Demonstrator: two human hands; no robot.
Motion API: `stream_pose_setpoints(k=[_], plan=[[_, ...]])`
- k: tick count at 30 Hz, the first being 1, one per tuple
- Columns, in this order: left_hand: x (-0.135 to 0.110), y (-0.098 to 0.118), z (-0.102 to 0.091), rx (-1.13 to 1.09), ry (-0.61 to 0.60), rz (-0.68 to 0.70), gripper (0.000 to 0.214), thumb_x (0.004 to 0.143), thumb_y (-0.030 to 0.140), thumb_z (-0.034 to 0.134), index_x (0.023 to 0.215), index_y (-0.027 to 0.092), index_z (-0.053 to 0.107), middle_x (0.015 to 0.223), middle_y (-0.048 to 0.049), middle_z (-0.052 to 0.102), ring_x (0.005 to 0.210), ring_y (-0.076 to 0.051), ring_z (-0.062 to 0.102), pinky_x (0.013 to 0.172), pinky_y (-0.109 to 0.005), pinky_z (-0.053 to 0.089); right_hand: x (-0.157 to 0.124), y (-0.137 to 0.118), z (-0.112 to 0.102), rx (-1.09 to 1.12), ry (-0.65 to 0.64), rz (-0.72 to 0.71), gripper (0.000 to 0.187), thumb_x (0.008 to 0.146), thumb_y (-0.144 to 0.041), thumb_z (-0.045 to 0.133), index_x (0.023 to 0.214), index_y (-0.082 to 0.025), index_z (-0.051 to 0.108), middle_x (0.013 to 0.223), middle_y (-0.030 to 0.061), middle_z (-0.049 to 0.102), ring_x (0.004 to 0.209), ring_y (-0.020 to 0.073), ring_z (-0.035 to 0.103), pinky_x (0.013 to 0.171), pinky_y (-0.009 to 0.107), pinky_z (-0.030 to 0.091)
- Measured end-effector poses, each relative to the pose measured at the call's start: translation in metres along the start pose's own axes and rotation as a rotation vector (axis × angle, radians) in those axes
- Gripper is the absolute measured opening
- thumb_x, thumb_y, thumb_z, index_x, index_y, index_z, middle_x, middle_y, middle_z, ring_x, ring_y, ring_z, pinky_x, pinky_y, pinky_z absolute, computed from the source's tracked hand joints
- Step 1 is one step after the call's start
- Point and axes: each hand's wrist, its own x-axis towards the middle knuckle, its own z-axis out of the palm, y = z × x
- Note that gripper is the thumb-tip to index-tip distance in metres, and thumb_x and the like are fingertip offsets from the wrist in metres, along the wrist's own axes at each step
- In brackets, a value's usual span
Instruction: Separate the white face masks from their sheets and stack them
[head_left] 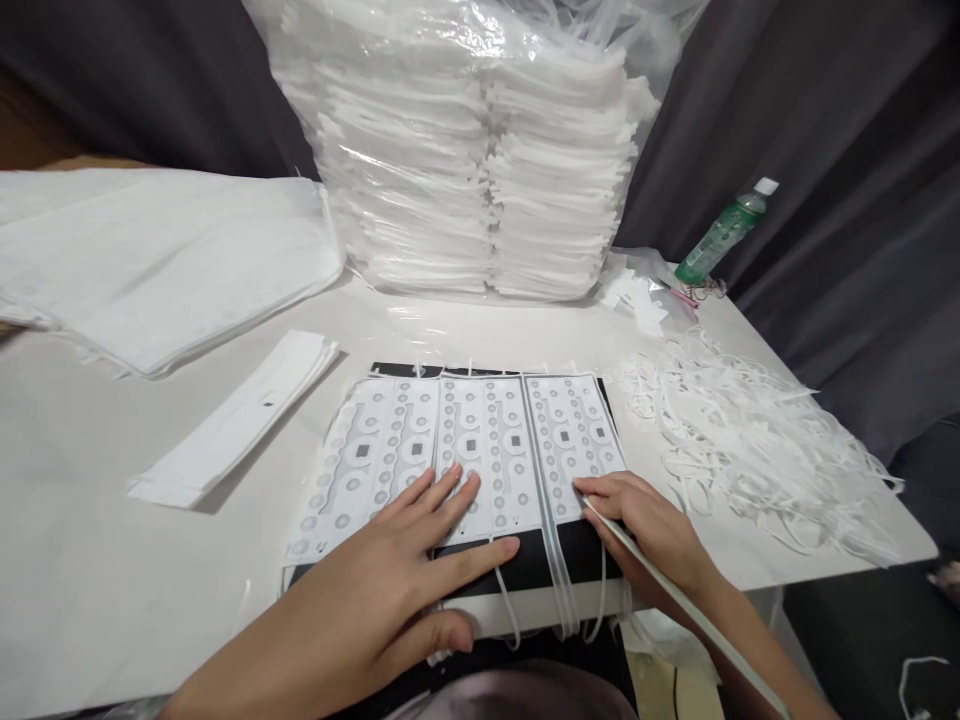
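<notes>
A white sheet printed with grey circles and dark squares point(510, 465) lies on a black board point(529, 572) at the table's near edge. My left hand point(405, 570) rests flat on its lower part with the fingers spread. At the sheet's lower right corner, my right hand point(660, 540) pinches a long, thin white strip point(697, 605) that slants down toward the lower right. Clear-grey bands point(553, 560) run down over the sheet and hang past the edge. White elastic cords point(510, 610) loop below the board, partly hidden by my left hand.
Behind stands a clear plastic bag point(420, 190) of stacked white pieces. Large white sheets point(172, 250) and a folded white strip stack point(240, 420) lie left. A heap of white cords point(772, 450) covers the right side, with a green bottle point(724, 235) behind it.
</notes>
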Motion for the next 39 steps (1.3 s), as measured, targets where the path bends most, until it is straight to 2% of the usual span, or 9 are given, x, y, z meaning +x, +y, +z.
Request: stream_pose_setpoints(k=[6, 10, 12, 16, 19, 24, 31, 36, 39], plan=[[0.0, -0.002, -0.002, 0.026, -0.031, -0.063, 0.059, 0.09, 0.05, 0.053, 0.144, 0.04, 0.032, 0.153, -0.0049, 0.028, 0.136, -0.034, 0.034, 0.103, -0.054, 0.041, 0.0, 0.007, -0.014, 0.311, -0.138, 0.085, 0.012, 0.089, -0.011, 0.053, 0.082, -0.021, 0.052, 0.084, 0.004, 0.066, 0.08, 0.0153, 0.064, 0.068, 0.027, 0.053], [0.012, 0.009, 0.001, 0.029, 0.035, -0.087, 0.054, 0.087, 0.053, 0.056, 0.137, 0.034, 0.047, 0.151, -0.0052, 0.035, 0.137, -0.036, 0.032, 0.107, -0.057, 0.034, 0.004, 0.006, -0.016, 0.415, -0.217, 0.106, 0.011, 0.089, -0.012, 0.052, 0.081, -0.02, 0.053, 0.082, 0.0038, 0.065, 0.076, 0.0145, 0.061, 0.069, 0.028, 0.051], [0.02, 0.015, 0.006, 0.029, 0.069, -0.077, 0.059, 0.085, 0.055, 0.056, 0.138, 0.033, 0.045, 0.15, -0.0057, 0.036, 0.137, -0.037, 0.031, 0.107, -0.059, 0.031, 0.005, 0.008, -0.014, 0.427, -0.217, 0.104, 0.011, 0.089, -0.013, 0.052, 0.081, -0.02, 0.053, 0.081, 0.0035, 0.064, 0.076, 0.0141, 0.06, 0.07, 0.028, 0.05], [0.031, 0.022, 0.016, 0.002, 0.116, -0.085, 0.067, 0.083, 0.056, 0.058, 0.143, 0.035, 0.036, 0.15, -0.0046, 0.036, 0.136, -0.036, 0.033, 0.108, -0.062, 0.026, 0.004, 0.011, -0.012, 0.42, -0.21, 0.111, 0.011, 0.09, -0.014, 0.051, 0.081, -0.02, 0.052, 0.082, 0.0028, 0.063, 0.076, 0.0137, 0.057, 0.071, 0.028, 0.049], [0.032, 0.024, 0.02, -0.003, 0.143, -0.129, 0.066, 0.082, 0.055, 0.06, 0.142, 0.037, 0.038, 0.15, -0.0036, 0.036, 0.136, -0.036, 0.033, 0.109, -0.062, 0.023, 0.003, 0.012, -0.013, 0.422, -0.218, 0.119, 0.012, 0.09, -0.014, 0.051, 0.08, -0.021, 0.051, 0.081, 0.0023, 0.062, 0.076, 0.0135, 0.056, 0.071, 0.028, 0.048], [0.031, 0.026, 0.019, 0.042, 0.121, -0.164, 0.067, 0.081, 0.056, 0.06, 0.141, 0.038, 0.039, 0.151, -0.0022, 0.036, 0.136, -0.035, 0.033, 0.11, -0.06, 0.022, 0.004, 0.011, -0.015, 0.424, -0.217, 0.125, 0.012, 0.09, -0.014, 0.051, 0.08, -0.02, 0.05, 0.082, 0.0029, 0.061, 0.076, 0.0137, 0.056, 0.07, 0.028, 0.048], [0.029, 0.014, 0.016, 0.033, 0.095, -0.04, 0.065, 0.085, 0.058, 0.054, 0.144, 0.039, 0.033, 0.151, -0.0026, 0.036, 0.134, -0.034, 0.037, 0.107, -0.058, 0.028, 0.008, 0.009, -0.02, 0.373, -0.266, 0.13, 0.011, 0.092, -0.018, 0.048, 0.082, -0.021, 0.049, 0.084, 0.0039, 0.062, 0.079, 0.0149, 0.058, 0.071, 0.029, 0.05], [0.041, 0.038, 0.02, 0.037, 0.157, -0.202, 0.073, 0.077, 0.064, 0.059, 0.142, 0.04, 0.037, 0.143, -0.0072, 0.045, 0.133, -0.041, 0.034, 0.105, -0.065, 0.023, 0.008, 0.001, -0.019, 0.28, -0.27, 0.085, 0.01, 0.093, -0.017, 0.046, 0.085, -0.02, 0.051, 0.094, 0.0079, 0.065, 0.089, 0.0175, 0.061, 0.079, 0.033, 0.052], [0.047, 0.049, 0.025, 0.046, 0.208, -0.242, 0.065, 0.08, 0.067, 0.053, 0.138, 0.039, 0.044, 0.136, -0.0092, 0.05, 0.13, -0.043, 0.035, 0.102, -0.067, 0.022, -0.005, -0.007, -0.009, 0.115, -0.263, 0.042, 0.013, 0.093, -0.013, 0.043, 0.094, -0.018, 0.055, 0.103, 0.0096, 0.067, 0.099, 0.0213, 0.06, 0.087, 0.038, 0.052]])
